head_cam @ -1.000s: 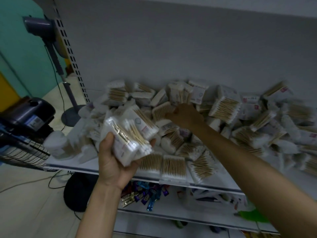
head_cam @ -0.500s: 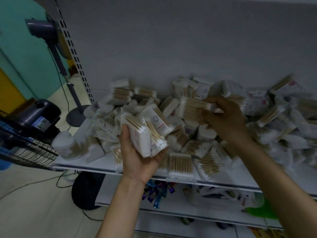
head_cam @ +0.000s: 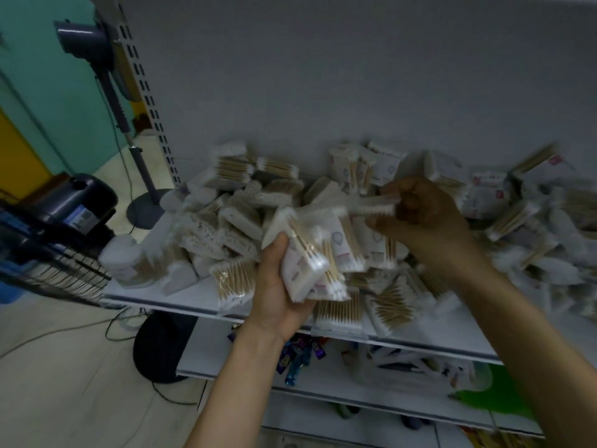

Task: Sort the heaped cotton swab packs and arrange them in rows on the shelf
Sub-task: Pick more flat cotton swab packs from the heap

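A heap of clear cotton swab packs (head_cam: 504,221) with wooden sticks covers the white shelf (head_cam: 181,300) from left to right. My left hand (head_cam: 274,292) grips a stack of several packs (head_cam: 319,253) above the shelf's front edge, thumb on the near side. My right hand (head_cam: 420,215) pinches one more pack (head_cam: 371,205) by its end and holds it level just above the stack's top right. A few packs (head_cam: 336,313) lie flat along the front edge below the stack.
A perforated shelf upright (head_cam: 145,92) stands at the left end. A standing fan (head_cam: 97,59) and a dark appliance (head_cam: 77,205) are on the floor to the left. The lower shelf (head_cam: 323,386) holds small coloured packets and a green item (head_cam: 494,399).
My right hand lifted a single pack out of the heap and carried it left toward the stack in my left hand. The stack stayed held over the front edge.
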Tool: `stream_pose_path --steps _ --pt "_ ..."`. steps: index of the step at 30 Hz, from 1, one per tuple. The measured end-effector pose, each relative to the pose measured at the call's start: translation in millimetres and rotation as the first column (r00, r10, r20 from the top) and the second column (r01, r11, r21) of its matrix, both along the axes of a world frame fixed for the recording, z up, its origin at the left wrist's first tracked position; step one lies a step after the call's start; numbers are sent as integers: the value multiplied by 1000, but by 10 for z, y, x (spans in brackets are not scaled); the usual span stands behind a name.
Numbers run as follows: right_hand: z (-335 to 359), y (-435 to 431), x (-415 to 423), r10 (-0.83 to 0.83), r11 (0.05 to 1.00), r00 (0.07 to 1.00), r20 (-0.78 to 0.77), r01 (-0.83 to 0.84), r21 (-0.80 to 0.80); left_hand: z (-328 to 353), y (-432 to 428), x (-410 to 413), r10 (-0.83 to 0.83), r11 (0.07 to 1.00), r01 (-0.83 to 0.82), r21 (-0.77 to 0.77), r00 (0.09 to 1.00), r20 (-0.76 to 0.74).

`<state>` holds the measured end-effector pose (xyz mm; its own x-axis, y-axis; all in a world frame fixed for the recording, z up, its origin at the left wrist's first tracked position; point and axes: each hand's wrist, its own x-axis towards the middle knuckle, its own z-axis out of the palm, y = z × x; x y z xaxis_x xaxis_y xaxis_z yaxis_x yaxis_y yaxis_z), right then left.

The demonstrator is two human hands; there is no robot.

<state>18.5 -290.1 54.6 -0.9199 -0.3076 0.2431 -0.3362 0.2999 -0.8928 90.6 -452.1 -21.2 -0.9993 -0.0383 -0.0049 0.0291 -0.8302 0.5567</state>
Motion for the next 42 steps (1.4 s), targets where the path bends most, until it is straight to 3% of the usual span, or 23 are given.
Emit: stream_pose_path --steps 3,5,8,11,13,16,19,22,25,27,29,31,33,38,42 --pt "-45 -267 106 56 993 998 9 -55 -103 4 20 27 8 1000 -8 -25 1000 -8" --pt "-96 -416 176 75 995 996 -51 -78 -60 1 17 67 12 1000 -12 -2 1000 -20" --pt "-121 -482 257 200 980 980 -23 -200 -21 26 -25 110 22 996 -19 87 999 -32" --pt "-125 -423 313 394 895 876 -279 -297 332 44 -84 146 -14 971 30 238 997 -71" --pt "-147 -381 291 511 812 777 -368 -295 504 0 -106 140 -29 971 42 235 998 -58" --pt "-149 -369 240 447 862 793 -414 -260 434 2 -110 165 -142 960 166 224 983 -120" --pt "-174 -393 220 367 916 805 -466 -226 331 -45 -114 114 -101 972 110 206 993 -55" --pt "-244 -444 264 394 886 752 -528 -157 436 -66 -98 50 -42 976 59 210 996 -84" --pt "-218 -475 310 463 836 768 -444 -210 507 -9 -100 47 -3 983 16 184 998 -70" --pt "-162 -483 330 440 867 804 -399 -265 423 57 -143 102 41 977 -18 210 994 -103" --pt "-156 -512 339 336 934 853 -399 -247 257 -9 -291 190 86 965 -61 255 992 -89" --pt "-229 -558 289 263 962 893 -365 -217 163 -108 -488 349 146 963 -102 249 976 -164" --pt "-369 -627 234 301 946 907 -295 -243 216 -184 -680 517 179 964 -119 239 952 -248" --pt "-657 -967 181 375 870 913 -158 -288 400 -342 -857 865 236 919 -148 365 949 -209" --pt "-633 -1331 18 364 805 880 -306 -132 578 -420 -856 956 277 909 -198 366 944 -177"
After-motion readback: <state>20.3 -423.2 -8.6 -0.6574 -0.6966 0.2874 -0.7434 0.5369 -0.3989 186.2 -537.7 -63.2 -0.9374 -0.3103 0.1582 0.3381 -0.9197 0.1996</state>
